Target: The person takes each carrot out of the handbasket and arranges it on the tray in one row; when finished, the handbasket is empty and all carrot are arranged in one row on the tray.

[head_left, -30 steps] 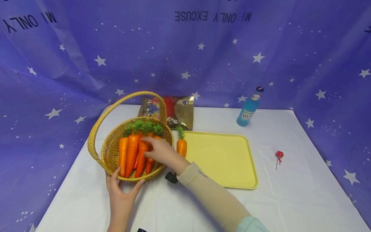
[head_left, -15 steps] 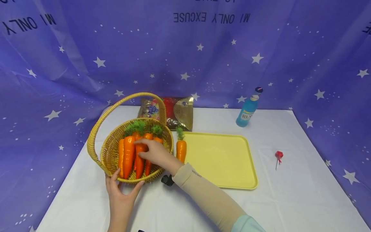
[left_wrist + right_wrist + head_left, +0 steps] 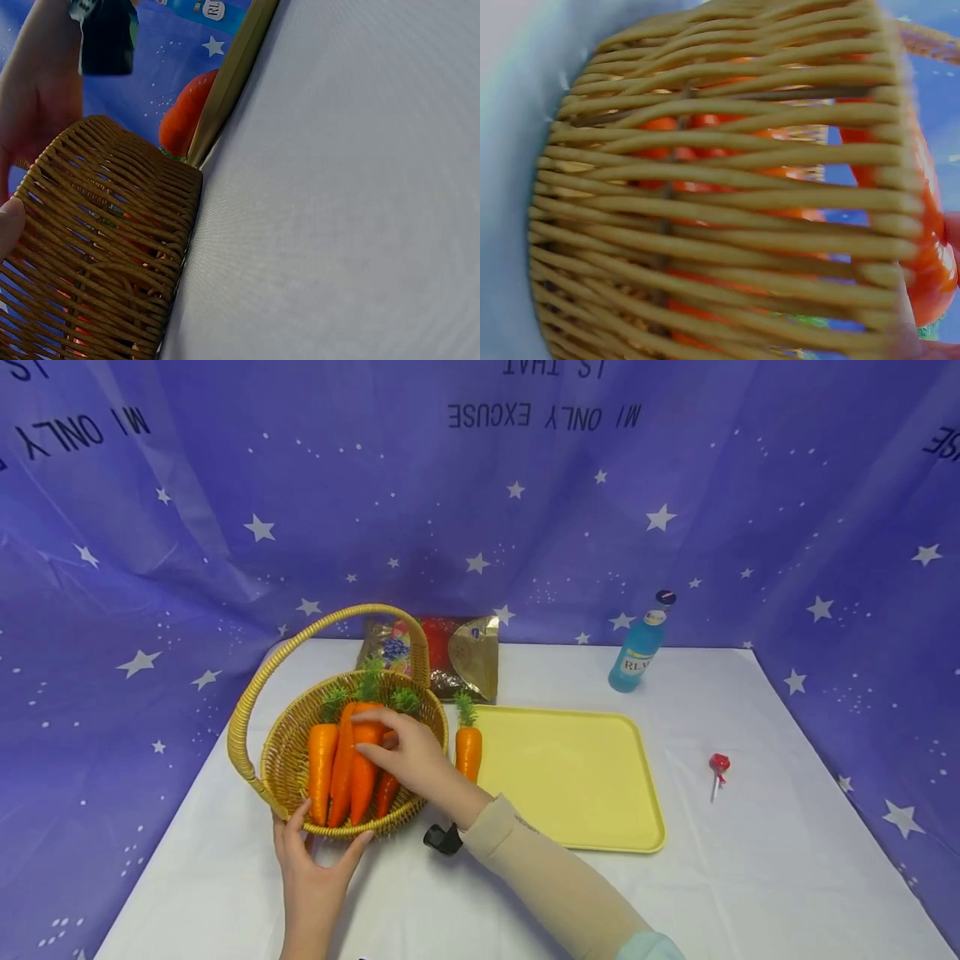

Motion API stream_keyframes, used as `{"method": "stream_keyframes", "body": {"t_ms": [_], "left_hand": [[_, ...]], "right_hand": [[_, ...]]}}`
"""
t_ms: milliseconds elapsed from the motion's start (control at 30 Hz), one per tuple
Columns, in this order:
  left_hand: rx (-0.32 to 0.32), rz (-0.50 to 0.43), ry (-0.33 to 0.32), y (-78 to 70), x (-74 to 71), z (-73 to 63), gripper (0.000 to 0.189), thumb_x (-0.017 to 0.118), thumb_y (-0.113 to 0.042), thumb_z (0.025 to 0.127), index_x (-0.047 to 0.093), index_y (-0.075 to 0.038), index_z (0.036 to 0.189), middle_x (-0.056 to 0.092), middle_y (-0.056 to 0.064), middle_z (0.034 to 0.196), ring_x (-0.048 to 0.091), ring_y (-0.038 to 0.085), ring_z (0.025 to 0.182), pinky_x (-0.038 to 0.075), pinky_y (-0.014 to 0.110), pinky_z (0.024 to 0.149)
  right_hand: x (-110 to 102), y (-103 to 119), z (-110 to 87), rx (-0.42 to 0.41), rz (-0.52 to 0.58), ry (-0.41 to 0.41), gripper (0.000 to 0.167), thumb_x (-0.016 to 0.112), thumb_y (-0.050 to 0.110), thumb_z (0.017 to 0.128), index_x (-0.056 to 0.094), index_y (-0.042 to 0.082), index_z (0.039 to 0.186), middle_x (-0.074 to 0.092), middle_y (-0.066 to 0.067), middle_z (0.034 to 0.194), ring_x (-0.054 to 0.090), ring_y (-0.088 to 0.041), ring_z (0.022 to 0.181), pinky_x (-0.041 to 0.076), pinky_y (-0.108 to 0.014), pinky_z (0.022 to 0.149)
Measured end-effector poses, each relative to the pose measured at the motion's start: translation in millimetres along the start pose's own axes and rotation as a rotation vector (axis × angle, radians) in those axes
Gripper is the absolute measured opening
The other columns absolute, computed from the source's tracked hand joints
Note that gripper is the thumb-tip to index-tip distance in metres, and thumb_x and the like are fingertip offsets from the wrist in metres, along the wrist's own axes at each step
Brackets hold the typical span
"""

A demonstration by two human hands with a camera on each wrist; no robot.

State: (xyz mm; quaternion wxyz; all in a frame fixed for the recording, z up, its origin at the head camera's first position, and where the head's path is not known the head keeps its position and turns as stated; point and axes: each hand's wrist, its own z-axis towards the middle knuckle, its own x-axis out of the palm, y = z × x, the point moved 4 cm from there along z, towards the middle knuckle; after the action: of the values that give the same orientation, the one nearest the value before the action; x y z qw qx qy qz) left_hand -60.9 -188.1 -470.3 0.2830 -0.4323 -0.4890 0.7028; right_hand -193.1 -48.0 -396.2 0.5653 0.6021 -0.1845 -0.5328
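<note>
In the head view a wicker basket [image 3: 273,768] with a tall arched handle holds several orange carrots [image 3: 321,772] with green tops. My right hand [image 3: 412,756] reaches over its right side and pinches one carrot [image 3: 366,777] near its thick end. That hand's fingertips also show beside a glossy carrot [image 3: 930,292] at the rim in the right wrist view. My left hand [image 3: 315,877] rests on the near rim, thumb and fingers spread apart. Its thumb [image 3: 9,225] presses on the woven outer wall [image 3: 112,247] in the left wrist view.
A yellow tray [image 3: 562,777] lies right of the basket, with another carrot [image 3: 468,752] along its left edge. Behind stands a shiny brown snack bag [image 3: 472,656]. A blue bottle [image 3: 636,652] is at the back right, and a red lollipop [image 3: 718,765] lies farther right.
The carrots in the basket have shifted, and the pinched carrot now shows over its neighbours with its green top in view. My right hand moved slightly left, then back right; my left hand stayed.
</note>
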Motion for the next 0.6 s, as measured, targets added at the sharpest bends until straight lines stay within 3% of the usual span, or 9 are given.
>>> {"method": "stream_keyframes", "body": {"t_ms": [233, 433, 600], "left_hand": [[-0.024, -0.014, 0.011, 0.0, 0.6, -0.9, 0.091, 0.085, -0.014, 0.075, 0.028, -0.006, 0.146, -0.01, 0.006, 0.159, 0.002, 0.024, 0.145, 0.022, 0.054, 0.112], [-0.032, -0.02, 0.018, -0.7, 0.2, -0.3, 0.092, 0.085, -0.015, 0.075, 0.028, -0.006, 0.146, -0.012, 0.005, 0.159, 0.0, 0.025, 0.145, 0.021, 0.054, 0.113], [-0.039, -0.024, 0.024, -1.1, -0.4, 0.2, 0.092, 0.084, -0.016, 0.076, 0.027, -0.007, 0.146, -0.013, 0.006, 0.159, 0.0, 0.026, 0.145, 0.021, 0.054, 0.113]], "right_hand": [[-28, 13, -19.7, -0.049, 0.078, -0.051, 0.036, 0.067, 0.029, 0.093, 0.061, 0.027, 0.128, 0.056, 0.012, 0.131, 0.06, -0.011, 0.093, 0.054, -0.023, 0.078], [-55, 9, -46.8, 0.005, 0.145, -0.064, 0.038, 0.066, 0.024, 0.093, 0.059, 0.028, 0.13, 0.056, 0.008, 0.131, 0.061, -0.017, 0.091, 0.056, -0.03, 0.071], [-80, -4, -62.4, 0.049, 0.143, -0.128, 0.038, 0.067, 0.017, 0.093, 0.06, 0.026, 0.129, 0.058, 0.002, 0.125, 0.062, -0.022, 0.089, 0.056, -0.031, 0.067]]}}
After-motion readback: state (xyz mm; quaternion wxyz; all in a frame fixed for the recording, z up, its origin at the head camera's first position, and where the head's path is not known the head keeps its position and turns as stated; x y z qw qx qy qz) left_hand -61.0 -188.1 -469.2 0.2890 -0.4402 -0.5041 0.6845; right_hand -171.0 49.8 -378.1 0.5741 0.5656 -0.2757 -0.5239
